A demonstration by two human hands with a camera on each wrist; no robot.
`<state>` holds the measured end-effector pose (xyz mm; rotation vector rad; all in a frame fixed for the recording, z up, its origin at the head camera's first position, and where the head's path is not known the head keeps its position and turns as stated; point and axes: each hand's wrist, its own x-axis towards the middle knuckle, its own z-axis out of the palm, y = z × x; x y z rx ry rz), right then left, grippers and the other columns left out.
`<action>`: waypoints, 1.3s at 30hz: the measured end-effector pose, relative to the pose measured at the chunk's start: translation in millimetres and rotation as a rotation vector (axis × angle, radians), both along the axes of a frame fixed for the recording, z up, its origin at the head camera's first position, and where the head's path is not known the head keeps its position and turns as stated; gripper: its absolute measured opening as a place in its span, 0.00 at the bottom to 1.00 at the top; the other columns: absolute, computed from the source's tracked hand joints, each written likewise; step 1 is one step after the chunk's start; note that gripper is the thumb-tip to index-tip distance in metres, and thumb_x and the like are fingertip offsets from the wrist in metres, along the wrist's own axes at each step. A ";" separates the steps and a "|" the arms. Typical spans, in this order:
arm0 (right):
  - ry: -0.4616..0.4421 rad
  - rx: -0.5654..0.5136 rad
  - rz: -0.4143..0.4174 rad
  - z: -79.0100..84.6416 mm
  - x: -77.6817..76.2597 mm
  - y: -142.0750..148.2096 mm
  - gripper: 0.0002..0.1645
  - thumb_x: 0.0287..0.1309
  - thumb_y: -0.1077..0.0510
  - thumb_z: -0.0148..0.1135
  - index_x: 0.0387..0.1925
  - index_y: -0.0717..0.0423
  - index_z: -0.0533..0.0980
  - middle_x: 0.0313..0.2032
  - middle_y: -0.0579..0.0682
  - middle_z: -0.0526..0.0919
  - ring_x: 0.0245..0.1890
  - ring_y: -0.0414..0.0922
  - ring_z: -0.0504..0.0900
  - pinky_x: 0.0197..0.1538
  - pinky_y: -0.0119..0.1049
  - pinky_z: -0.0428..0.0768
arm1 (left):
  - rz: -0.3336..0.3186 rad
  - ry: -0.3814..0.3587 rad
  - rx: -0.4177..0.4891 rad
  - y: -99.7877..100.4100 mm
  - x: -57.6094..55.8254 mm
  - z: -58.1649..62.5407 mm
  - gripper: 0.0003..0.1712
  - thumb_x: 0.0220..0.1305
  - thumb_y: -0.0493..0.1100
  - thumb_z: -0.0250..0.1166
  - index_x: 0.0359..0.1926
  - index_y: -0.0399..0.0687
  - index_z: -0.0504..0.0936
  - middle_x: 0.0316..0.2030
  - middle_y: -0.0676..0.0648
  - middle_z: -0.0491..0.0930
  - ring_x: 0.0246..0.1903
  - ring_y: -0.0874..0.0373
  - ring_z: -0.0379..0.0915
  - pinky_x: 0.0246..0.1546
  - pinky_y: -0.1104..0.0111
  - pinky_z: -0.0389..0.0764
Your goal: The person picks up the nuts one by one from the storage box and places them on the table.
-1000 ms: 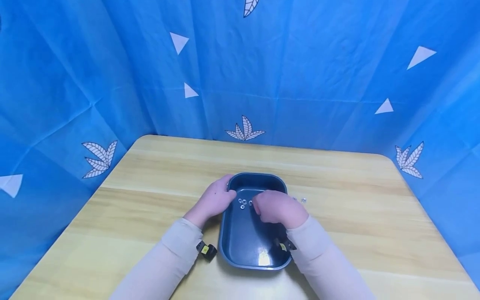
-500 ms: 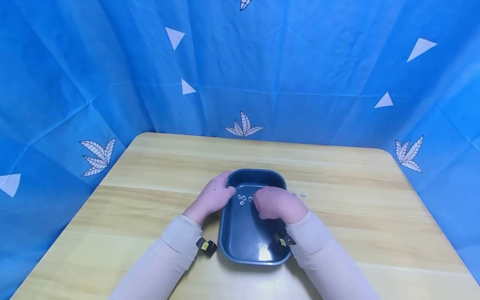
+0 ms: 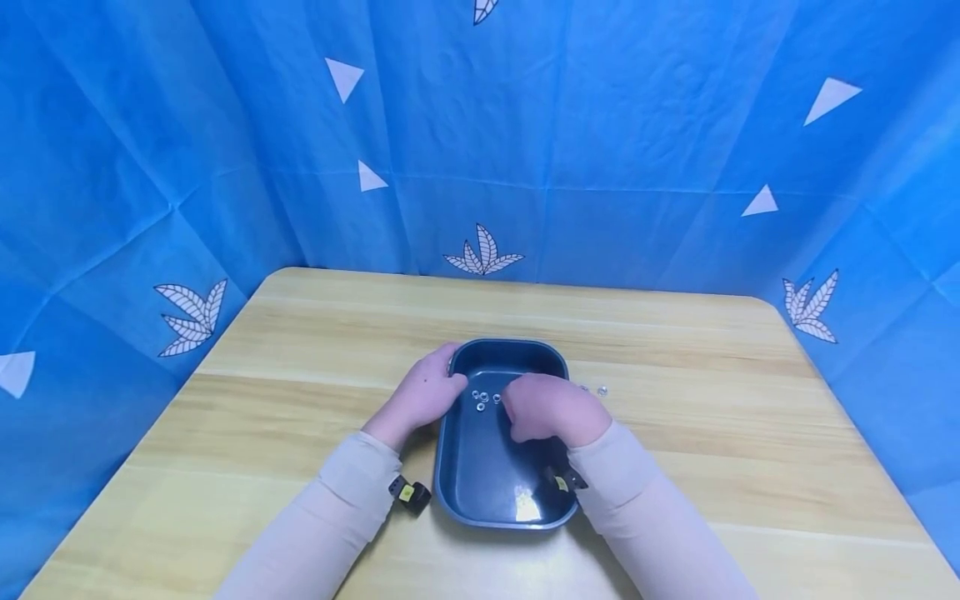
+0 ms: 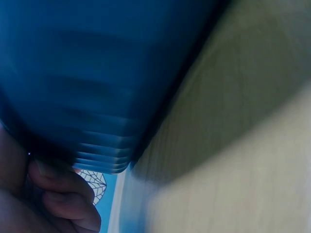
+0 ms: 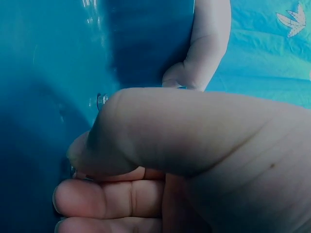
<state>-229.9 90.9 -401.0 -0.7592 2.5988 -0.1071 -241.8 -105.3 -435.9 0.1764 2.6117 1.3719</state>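
A dark blue rectangular tray (image 3: 480,500) stands on the table. My left hand (image 3: 427,387) grips its far left rim, thumb over the inside; the left wrist view shows curled fingers (image 4: 63,194) against the tray's ribbed outer wall (image 4: 104,143). Several small shiny metal nuts (image 3: 483,397) lie loosely grouped on the tray floor. Just right of them, my right hand (image 3: 547,408) reaches down inside the tray. In the right wrist view its thumb (image 5: 109,141) and fingertips (image 5: 80,199) close together at the floor around a small metal glint, a nut mostly hidden by the thumb.
A couple more nuts (image 3: 603,391) lie on the wooden table (image 3: 712,375) to the right of the tray. Behind the table hangs a blue curtain (image 3: 622,125) with white leaf and triangle prints. A small black camera (image 3: 412,495) sits at my left wrist.
The head view has shifted slightly. Both hands keep their places at the tray, and the nuts lie as before.
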 end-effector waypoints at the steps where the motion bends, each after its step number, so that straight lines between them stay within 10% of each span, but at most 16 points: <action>1: -0.003 0.000 0.002 0.4 0.5 -0.6 0.14 0.52 0.63 0.64 0.16 0.49 0.71 0.14 0.44 0.66 0.15 0.43 0.69 0.24 0.34 0.68 | 0.000 0.000 0.002 -0.4 0.4 -0.3 0.31 0.71 0.43 0.56 0.73 0.50 0.67 0.66 0.46 0.73 0.66 0.45 0.69 0.64 0.44 0.71; 39: 0.077 -0.289 -0.084 75.7 24.7 42.1 0.11 0.54 0.67 0.57 0.27 0.47 0.76 0.24 0.43 0.76 0.25 0.43 0.74 0.31 0.36 0.75 | -0.012 0.042 -0.002 -0.1 -0.2 -0.3 0.32 0.69 0.41 0.56 0.74 0.48 0.67 0.66 0.45 0.73 0.67 0.45 0.68 0.64 0.45 0.70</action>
